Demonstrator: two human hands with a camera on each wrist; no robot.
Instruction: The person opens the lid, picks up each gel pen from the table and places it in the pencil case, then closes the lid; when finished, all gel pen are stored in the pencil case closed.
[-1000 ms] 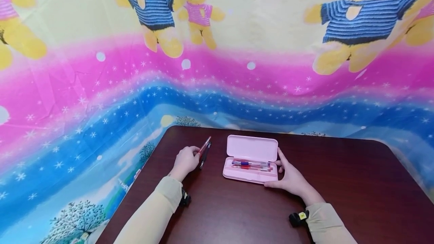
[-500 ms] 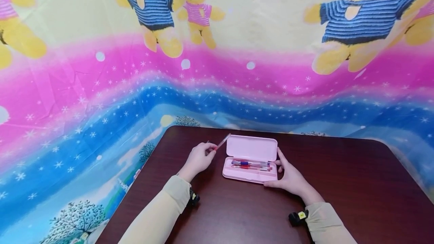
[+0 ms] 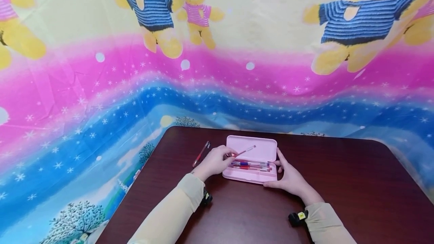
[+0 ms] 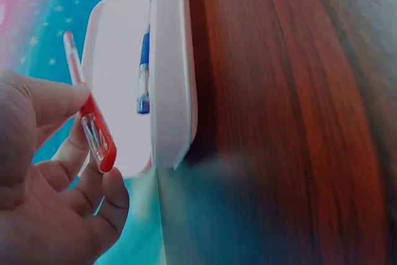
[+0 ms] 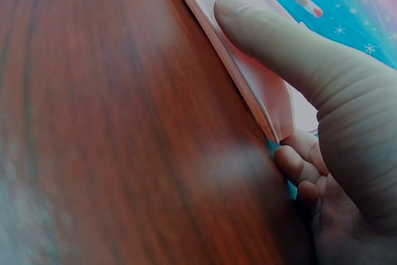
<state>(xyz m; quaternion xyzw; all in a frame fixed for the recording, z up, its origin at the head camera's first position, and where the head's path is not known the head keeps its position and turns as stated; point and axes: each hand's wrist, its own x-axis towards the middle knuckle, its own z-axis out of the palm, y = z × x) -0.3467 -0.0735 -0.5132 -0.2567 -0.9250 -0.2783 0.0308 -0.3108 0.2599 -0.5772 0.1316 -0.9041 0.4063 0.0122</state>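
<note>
A pink pencil case [image 3: 234,174] lies on the table with its lid [image 3: 266,148] raised at the back. Several pens [image 3: 251,167] with red and blue parts lie inside. My left hand [image 3: 217,160] pinches a clear-barrelled red pen [image 4: 93,119] between thumb and fingers, above the left side of the case. The pen tilts up to the right in front of the lid. At the case's right end, my right hand [image 3: 288,178] grips it, thumb on the front rim [image 5: 226,13] and other fingers at the side. A blue-capped pen [image 4: 143,79] shows inside the case.
Left of the case, a red pen [image 3: 200,156] and a dark pen beside it lie on the dark wooden table [image 3: 237,214]. A bear-patterned cloth [image 3: 217,67] hangs behind the table and along its left side.
My left hand has picked up a red pen from those on the left and carried it rightward over the case. My right hand has stayed at the case's right end.
</note>
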